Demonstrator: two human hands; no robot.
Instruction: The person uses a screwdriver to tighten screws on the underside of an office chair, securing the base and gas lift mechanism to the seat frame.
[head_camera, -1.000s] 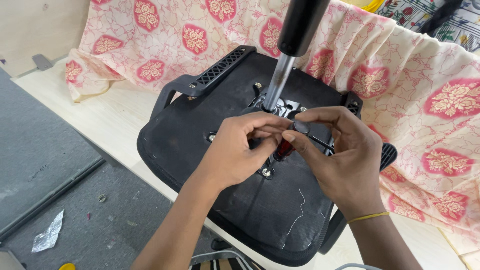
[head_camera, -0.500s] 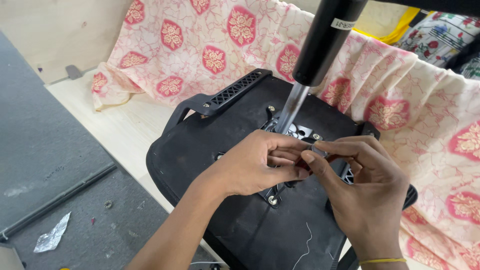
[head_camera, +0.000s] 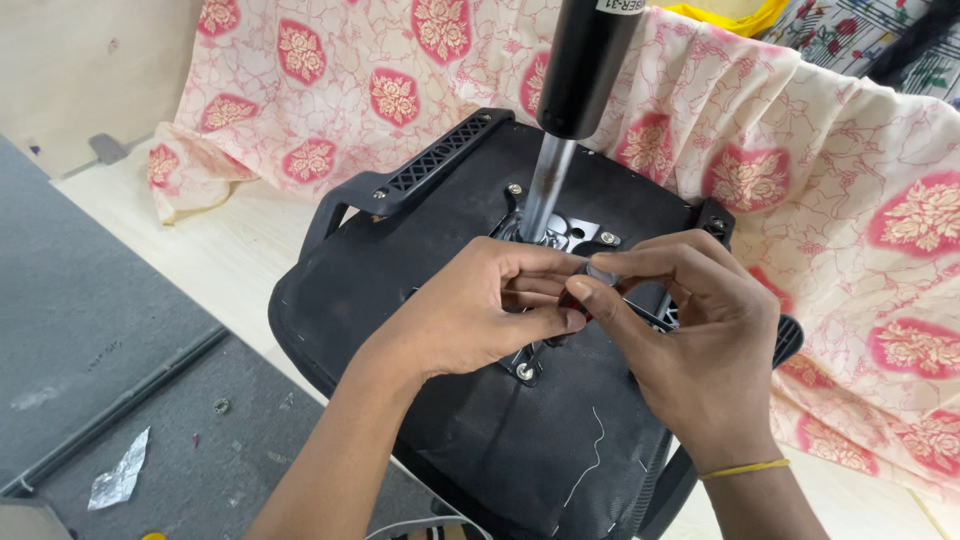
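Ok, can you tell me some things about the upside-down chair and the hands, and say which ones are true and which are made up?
1. The chair seat lies upside down, with its black underside facing up. True.
2. Only one hand is at the chair. False: the left hand and the right hand meet over the metal plate in the middle.
3. A yellow band sits on the right wrist. True.
4. The cloth behind the chair is plain blue. False: it is cream with pink flower patches.
5. A black and silver gas cylinder sticks up from the seat. True.
6. The armrest is red. False: it is black.
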